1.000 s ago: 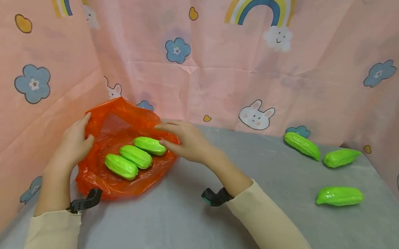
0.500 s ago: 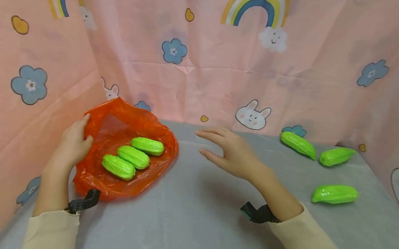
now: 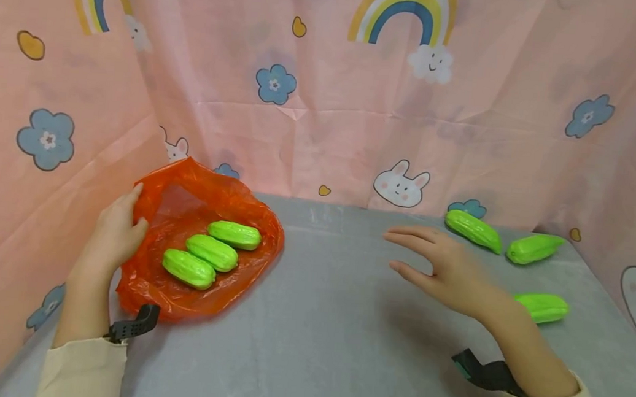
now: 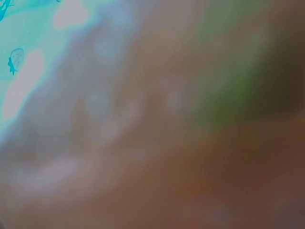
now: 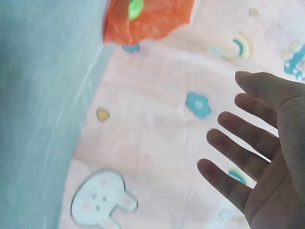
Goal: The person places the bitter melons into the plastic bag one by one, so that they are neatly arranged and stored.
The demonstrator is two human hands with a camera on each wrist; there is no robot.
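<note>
An orange-red plastic bag lies with its mouth spread wide at the left. My left hand holds the bag's left edge, thumb on the inner side and the other fingers partly hidden. Inside the bag, three glossy, ridged green gourds lie side by side. My right hand is over the grey surface with fingers spread and nothing in them. Nearest to it is a green gourd, partly covered by the wrist. Behind are two more, a tilted gourd and a pointed gourd.
A grey cloth covers the table. Pink printed curtains stand along its back and both sides, close behind the bag and the far gourds. The left wrist view is mostly blurred.
My right hand has left the gourd in the bag and moved right across the table, fingers spreading. The left hand has stayed at the bag's edge.
</note>
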